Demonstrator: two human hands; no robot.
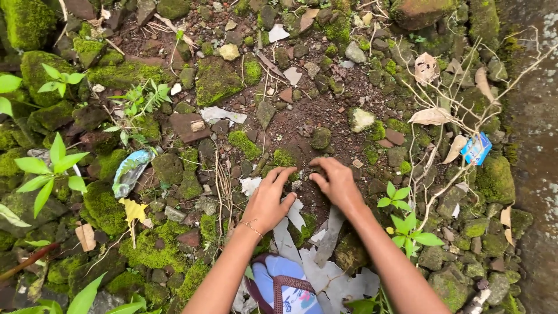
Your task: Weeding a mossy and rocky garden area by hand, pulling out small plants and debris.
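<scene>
My left hand rests palm down on the stony ground, fingers spread toward a patch of dark soil. My right hand is beside it, fingers curled down onto small stones and soil just right of the left fingertips. Whether the right fingers hold a stone is hidden. A thin bracelet sits on the left wrist. Pale torn scraps lie under and between my forearms. A foot in a blue and white sandal shows at the bottom.
Moss-covered stones and brick bits surround the soil. Green seedlings grow at left and right. A crumpled plastic wrapper lies left, a blue packet right. Dry twigs and leaves stand right, beside a mossy concrete wall.
</scene>
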